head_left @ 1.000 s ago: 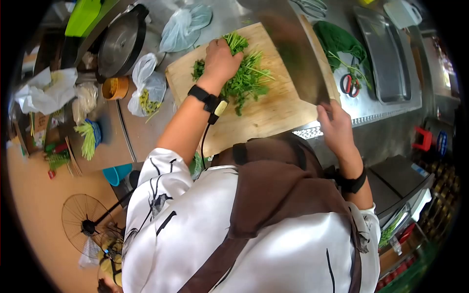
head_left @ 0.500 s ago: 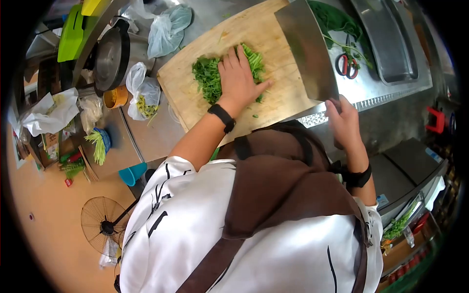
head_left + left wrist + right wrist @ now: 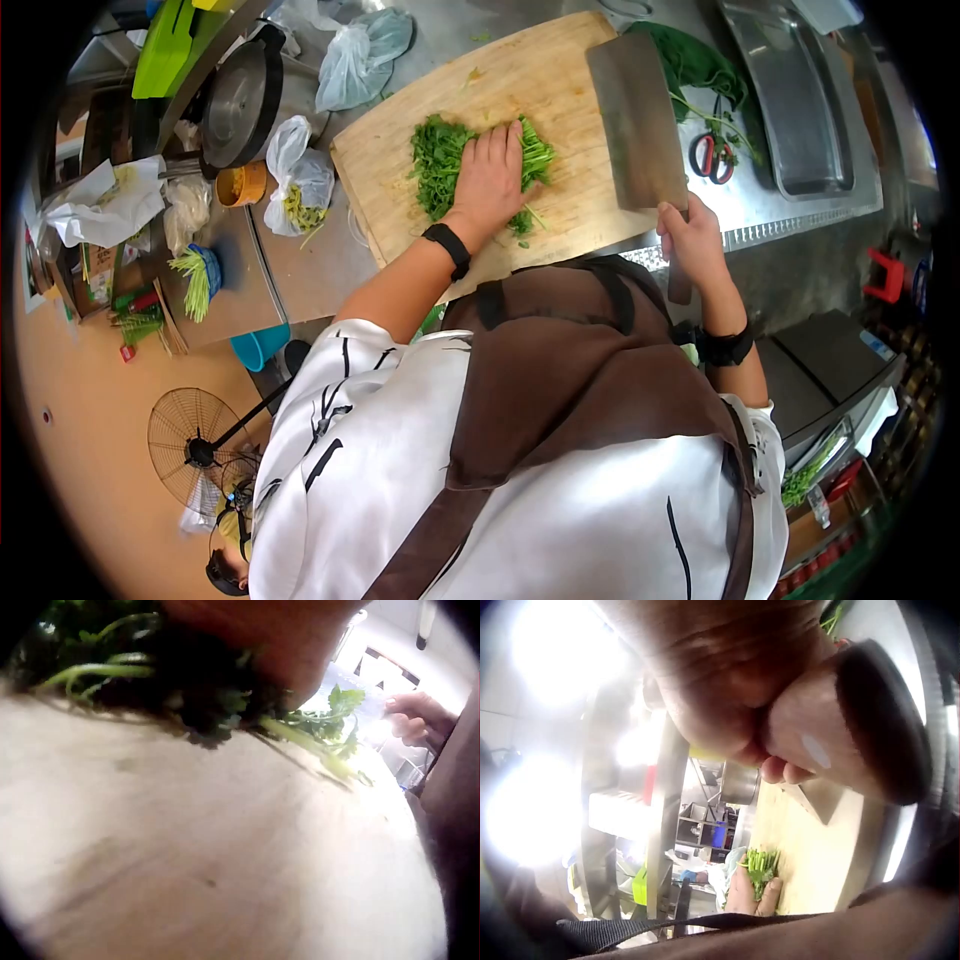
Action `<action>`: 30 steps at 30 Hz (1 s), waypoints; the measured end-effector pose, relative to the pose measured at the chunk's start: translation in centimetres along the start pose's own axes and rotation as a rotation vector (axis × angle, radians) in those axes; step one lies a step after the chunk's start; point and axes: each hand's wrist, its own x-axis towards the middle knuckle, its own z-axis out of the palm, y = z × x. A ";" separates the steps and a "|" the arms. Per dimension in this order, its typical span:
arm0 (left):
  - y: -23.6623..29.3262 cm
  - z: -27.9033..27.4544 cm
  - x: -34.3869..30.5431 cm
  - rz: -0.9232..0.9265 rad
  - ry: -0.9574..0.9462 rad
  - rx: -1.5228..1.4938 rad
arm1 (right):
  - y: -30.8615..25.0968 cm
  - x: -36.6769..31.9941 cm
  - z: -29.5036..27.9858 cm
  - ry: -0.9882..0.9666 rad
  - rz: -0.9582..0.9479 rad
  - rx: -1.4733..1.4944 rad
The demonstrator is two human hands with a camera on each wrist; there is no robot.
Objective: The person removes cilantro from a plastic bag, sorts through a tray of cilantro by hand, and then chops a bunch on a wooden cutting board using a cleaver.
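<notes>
A bunch of cilantro (image 3: 440,165) lies on the wooden cutting board (image 3: 570,85), its leaves to the left and cut stems to the right. My left hand (image 3: 488,178) rests over it, fingers fairly straight and thumb spread to the right. In the left wrist view, cilantro leaves and a stem (image 3: 300,742) stick out beneath the hand. My right hand (image 3: 692,240) grips the handle of a cleaver (image 3: 635,120), whose broad blade overlaps the board's right part. The right wrist view shows the handle's end (image 3: 885,724) projecting from the fist, with the stems (image 3: 762,864) beyond.
Right of the board are red-handled scissors (image 3: 712,158), a green mesh bag (image 3: 690,55) and a metal tray (image 3: 795,120). Plastic bags (image 3: 365,60), a lidded pot (image 3: 240,105) and an orange container (image 3: 240,185) stand to the left.
My left hand has gone from gathering the cilantro with bent fingers to lying flatter over it. The cilantro is in a tighter heap. The cleaver stays in my right hand at the board's right.
</notes>
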 end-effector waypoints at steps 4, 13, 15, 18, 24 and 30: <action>0.8 -0.7 -0.2 -0.064 0.008 -0.017 | 0.4 -0.5 0.3 0.010 -0.017 -0.050; 0.6 -2.1 -2.4 0.202 -0.125 -0.082 | -0.3 -0.7 0.8 0.003 -0.056 -0.167; 0.5 -0.8 -2.0 0.118 -0.048 0.047 | -0.3 -0.8 0.8 0.002 -0.056 -0.181; 1.1 -0.3 -1.1 -0.004 -0.049 -0.005 | -0.6 -0.9 0.4 -0.007 -0.041 -0.163; 3.2 0.3 0.9 -0.130 0.100 -0.089 | -0.7 -0.7 -1.2 0.085 -0.017 -0.138; 3.6 -1.0 1.0 -0.124 0.212 -0.251 | 0.2 -1.1 0.1 0.295 -0.333 -0.522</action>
